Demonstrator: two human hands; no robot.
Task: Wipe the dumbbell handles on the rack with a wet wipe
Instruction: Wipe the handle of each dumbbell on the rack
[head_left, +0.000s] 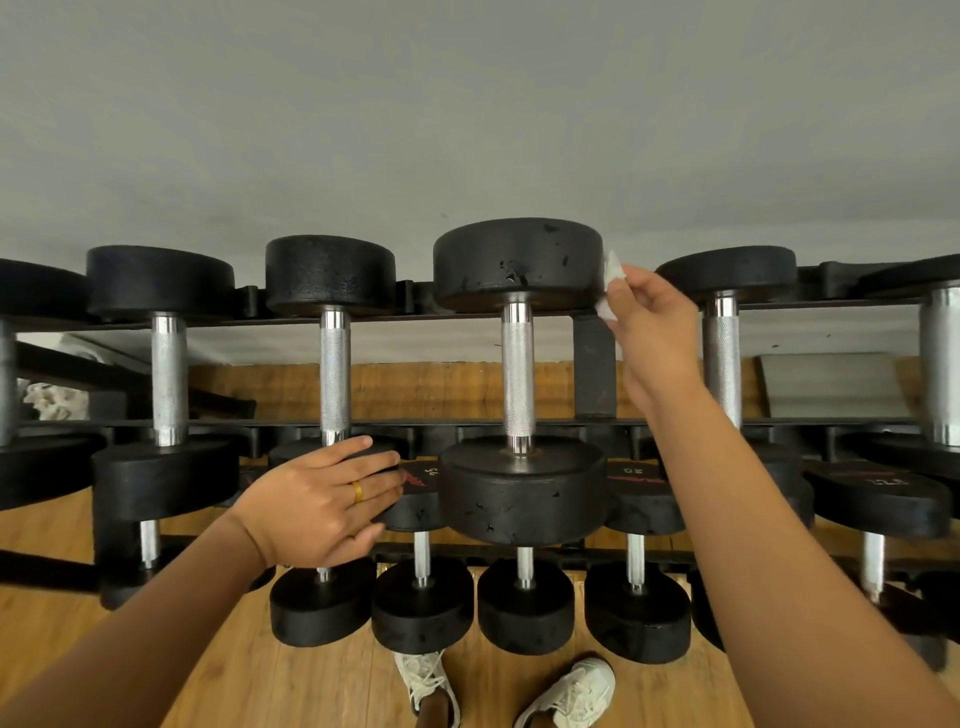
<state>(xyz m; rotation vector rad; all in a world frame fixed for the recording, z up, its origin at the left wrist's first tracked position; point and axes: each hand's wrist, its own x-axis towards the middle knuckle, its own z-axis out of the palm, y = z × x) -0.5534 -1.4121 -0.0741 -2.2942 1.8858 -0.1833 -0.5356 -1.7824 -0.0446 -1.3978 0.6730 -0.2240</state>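
**Desk:** Where's the wipe right now?

**Operator:** I've got the wet wipe (612, 275) pinched in my right hand (657, 332). It sits against the right edge of the far head (517, 265) of the middle dumbbell (522, 493), on the rack's (595, 364) upper tier. Only a white corner shows, and my curled fingers hide the rest.

**Desk:** Is it on the handle?

**Operator:** No. The knurled handle (517, 364) lies bare, left of the wipe and nearer to me.

**Desk:** And your left hand?

**Operator:** My left hand (322, 506) lies flat, fingers straight and together, on the near head of the neighbouring dumbbell (330, 273) to the left. It grips nothing and covers most of that head.

**Desk:** Anything unclear?

**Operator:** The outermost dumbbells are cut off at both edges. The lower-tier labels (631, 470) read upside down. I can't identify the pale heap (52, 400) at far left.
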